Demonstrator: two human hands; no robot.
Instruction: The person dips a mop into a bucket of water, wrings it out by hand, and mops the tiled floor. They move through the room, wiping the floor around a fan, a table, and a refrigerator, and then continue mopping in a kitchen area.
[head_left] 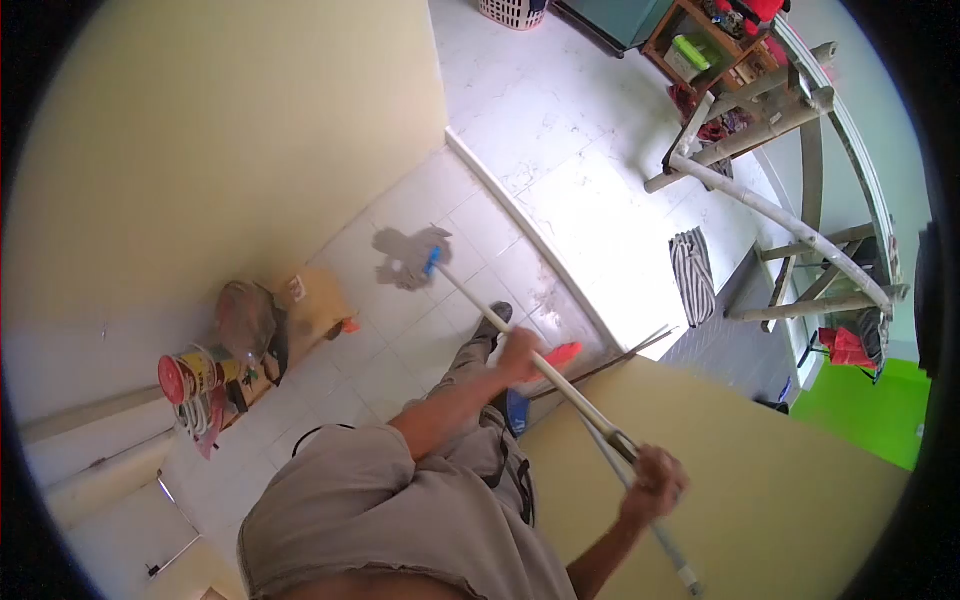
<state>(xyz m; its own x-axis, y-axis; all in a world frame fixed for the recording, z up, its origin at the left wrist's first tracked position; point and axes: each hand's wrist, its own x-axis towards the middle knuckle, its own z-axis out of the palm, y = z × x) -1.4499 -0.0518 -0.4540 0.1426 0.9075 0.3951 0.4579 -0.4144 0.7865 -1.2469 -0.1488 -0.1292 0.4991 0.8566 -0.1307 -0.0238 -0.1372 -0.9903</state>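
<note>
A mop with a grey head (400,270), a blue connector (432,262) and a long pale pole (480,303) rests on the white tiled floor (385,345). My left hand (518,355) is closed round the middle of the pole. Further up, near its upper end, my right hand (658,482) grips the same pole. A red-orange object (562,355) shows just past my left hand. Another thin pole (670,550) runs down below my right hand.
A raised white sill (530,238) divides the floors. Bamboo framework (770,205), a striped mat (692,277) and shelves (690,50) stand beyond. To the left are a brown box (315,300), a red-lidded bucket (185,378) and bags. A beige wall (720,440) rises at the right.
</note>
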